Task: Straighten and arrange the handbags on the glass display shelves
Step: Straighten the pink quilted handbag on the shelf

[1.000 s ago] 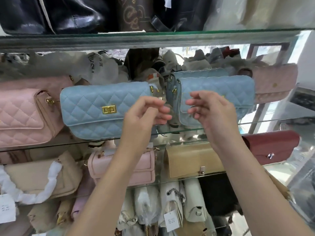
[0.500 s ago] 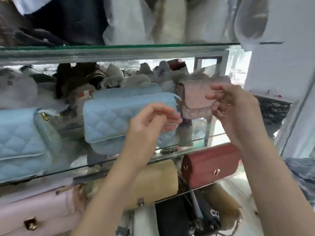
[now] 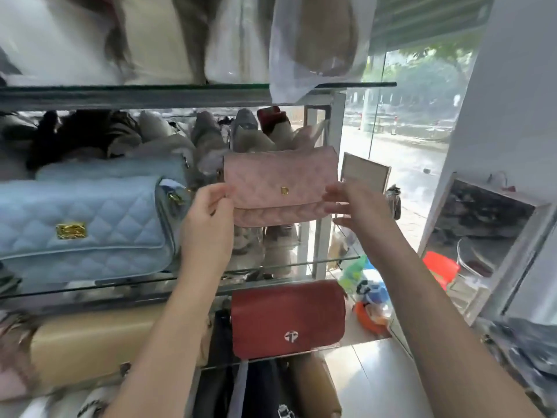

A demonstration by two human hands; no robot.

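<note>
The blue quilted handbag (image 3: 84, 227) is cut off at the left edge; bagged goods behind are blurred.

Both arms raised forward; left hand (image 3: 208, 218) fingers pinching, right hand (image 3: 355, 203) fingers part-curled.

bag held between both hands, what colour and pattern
Pale pink with diamond quilting and a small gold clasp: the pink bag, clearest in the head view.

A quilted handbag (image 3: 280, 184) is held above the right end of the middle glass shelf (image 3: 331, 262), left hand (image 3: 208, 224) at its left edge, right hand (image 3: 355, 203) at its right. A larger quilted bag (image 3: 84, 227) sits on that shelf to its left. A clasp bag (image 3: 287, 319) stands on the shelf below.
</note>
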